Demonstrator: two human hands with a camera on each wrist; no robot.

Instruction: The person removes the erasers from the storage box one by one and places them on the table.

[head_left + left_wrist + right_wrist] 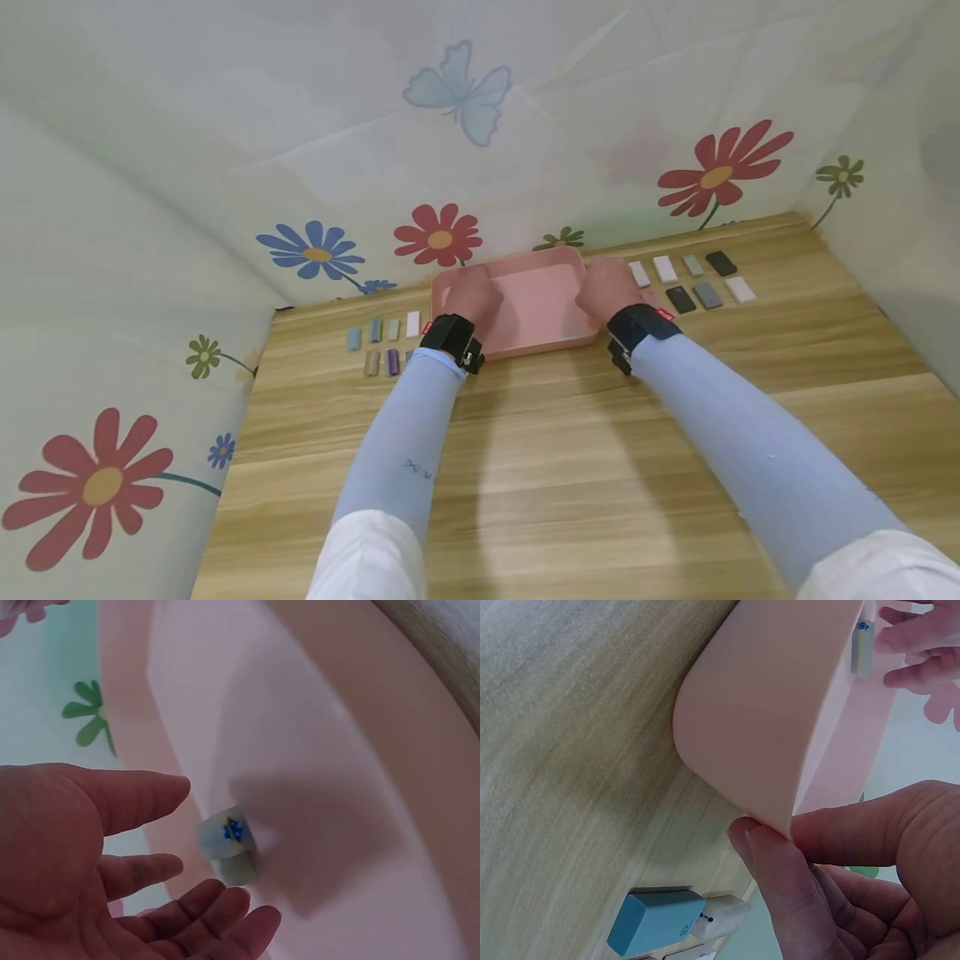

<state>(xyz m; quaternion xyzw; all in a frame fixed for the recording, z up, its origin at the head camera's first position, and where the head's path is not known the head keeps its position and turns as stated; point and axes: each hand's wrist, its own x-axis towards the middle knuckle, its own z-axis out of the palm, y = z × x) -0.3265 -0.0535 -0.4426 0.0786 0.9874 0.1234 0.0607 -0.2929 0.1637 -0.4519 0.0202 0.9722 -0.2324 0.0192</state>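
A shallow pink tray (pixel 536 300) stands at the back of the wooden table. Over its left part is my left hand (pixel 474 296), fingers loosely spread in the left wrist view. Just beyond those fingertips is a small pale eraser (pixel 227 838) with a blue-and-yellow mark and a greenish end, inside the tray; whether it touches the tray floor I cannot tell. At the opposite end, my right hand (pixel 609 287) pinches the tray's rim between thumb and fingers, plain in the right wrist view. From the head, my left hand hides the eraser.
Small erasers lie in rows on both sides: a purple one (pixel 392 362) among several at left, a black one (pixel 722 263) among several at right. A blue eraser (pixel 656 921) marked 4B lies near my right hand. A flower-printed wall (pixel 337 167) rises behind the table.
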